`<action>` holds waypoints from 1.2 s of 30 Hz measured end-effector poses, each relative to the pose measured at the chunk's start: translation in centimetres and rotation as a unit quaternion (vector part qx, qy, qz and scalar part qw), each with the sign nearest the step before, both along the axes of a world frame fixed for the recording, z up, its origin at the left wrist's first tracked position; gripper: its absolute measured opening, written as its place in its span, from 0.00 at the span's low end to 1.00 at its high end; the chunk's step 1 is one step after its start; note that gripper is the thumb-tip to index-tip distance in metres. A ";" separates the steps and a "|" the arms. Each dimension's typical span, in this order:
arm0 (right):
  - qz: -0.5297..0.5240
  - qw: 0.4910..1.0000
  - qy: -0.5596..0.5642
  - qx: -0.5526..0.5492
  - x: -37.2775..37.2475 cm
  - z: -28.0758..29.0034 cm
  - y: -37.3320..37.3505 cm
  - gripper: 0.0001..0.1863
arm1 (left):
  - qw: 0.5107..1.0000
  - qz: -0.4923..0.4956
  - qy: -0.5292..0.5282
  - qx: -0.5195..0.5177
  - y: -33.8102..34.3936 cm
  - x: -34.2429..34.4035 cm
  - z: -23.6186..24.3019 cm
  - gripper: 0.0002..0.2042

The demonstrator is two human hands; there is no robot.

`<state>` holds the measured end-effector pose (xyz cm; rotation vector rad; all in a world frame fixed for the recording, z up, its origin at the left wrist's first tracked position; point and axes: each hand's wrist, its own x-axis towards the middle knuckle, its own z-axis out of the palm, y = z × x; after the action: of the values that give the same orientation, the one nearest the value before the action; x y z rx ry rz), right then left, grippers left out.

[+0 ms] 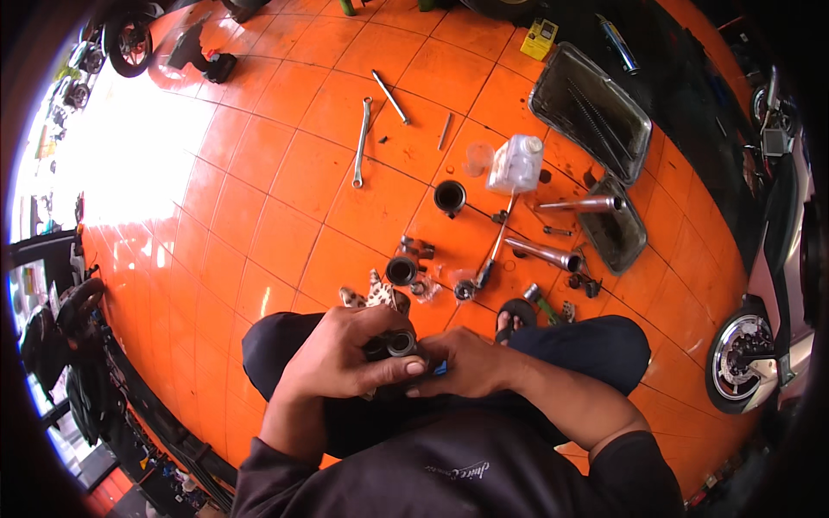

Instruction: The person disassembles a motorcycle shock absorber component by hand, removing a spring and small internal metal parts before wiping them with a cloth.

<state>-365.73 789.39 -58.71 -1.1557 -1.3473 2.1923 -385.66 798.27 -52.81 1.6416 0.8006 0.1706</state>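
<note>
Over my lap, my left hand is closed around a dark metal part with round openings facing up. Its thumb presses along the part's near side. Right beside it, my right hand has its fingers curled in against the same part. A small blue piece shows at those fingers, but most of what they grip is hidden. A spotted cloth lies just beyond my left hand. Ahead of it on the floor stands a black cylinder with an open top.
Around a second black cylinder lie a plastic bottle, a combination wrench and shiny metal tubes. Dirty trays sit at the far right. A green-handled hammer is near my foot; a motorcycle wheel stands right.
</note>
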 end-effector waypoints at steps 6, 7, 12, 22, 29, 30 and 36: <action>-0.169 0.937 -0.244 0.186 -0.8 -2.8 -5.1 0.13 | 0.983 0.066 0.171 -0.010 -4.0 0.6 -2.0 0.19; -0.185 0.949 -0.213 0.143 -0.9 -3.0 -5.9 0.12 | 0.977 0.062 0.201 -0.041 -4.7 0.5 -2.6 0.20; -0.256 0.931 -0.214 0.147 1.2 -3.0 -7.5 0.09 | 0.969 0.146 0.069 -0.189 -7.3 1.3 -6.8 0.27; -0.417 0.882 -0.176 0.129 5.4 0.3 -7.8 0.09 | 0.943 0.110 0.291 -0.122 -12.2 5.5 -21.2 0.22; -0.355 0.856 -0.329 0.180 4.4 -4.0 -7.6 0.11 | 0.942 0.055 0.320 0.088 -15.2 7.5 -29.6 0.20; -0.339 0.851 -0.345 0.205 4.4 -5.6 -8.0 0.11 | 0.947 0.043 0.306 0.089 -15.0 7.6 -29.7 0.19; -0.279 0.893 -0.309 0.170 3.0 -4.4 -6.6 0.12 | 0.956 0.027 0.291 -0.004 -13.4 6.6 -33.3 0.28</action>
<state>-362.74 782.81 -63.11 -1.8840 -1.3080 1.1675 -379.03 784.88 -86.08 1.6806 1.2874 -0.2946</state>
